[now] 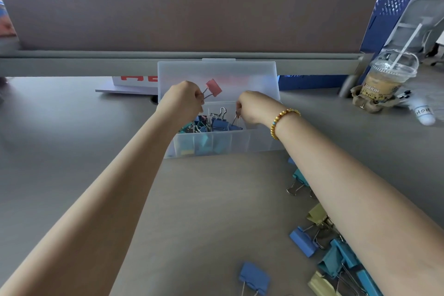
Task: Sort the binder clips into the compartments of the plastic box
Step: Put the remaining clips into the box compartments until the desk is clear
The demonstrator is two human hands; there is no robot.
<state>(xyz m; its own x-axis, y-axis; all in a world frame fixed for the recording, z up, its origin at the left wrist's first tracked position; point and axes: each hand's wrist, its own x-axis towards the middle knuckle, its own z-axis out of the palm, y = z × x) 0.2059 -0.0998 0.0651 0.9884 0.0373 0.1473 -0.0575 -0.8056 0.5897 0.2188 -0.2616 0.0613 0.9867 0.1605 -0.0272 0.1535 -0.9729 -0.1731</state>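
My left hand (pixel 183 100) pinches the wire handles of a pink binder clip (pixel 213 87), held raised above the left part of the plastic box (pixel 252 143), whose lid stands open against the desk divider (pixel 192 7). My right hand (pixel 253 109), fingers curled, pinches the wire handle of a blue binder clip (pixel 236 125) resting among the clips heaped inside the box. More loose binder clips (pixel 336 255) lie on the desk (pixel 204 199) at lower right, beneath my right forearm, and an iced drink cup (pixel 384 79) stands at far right.
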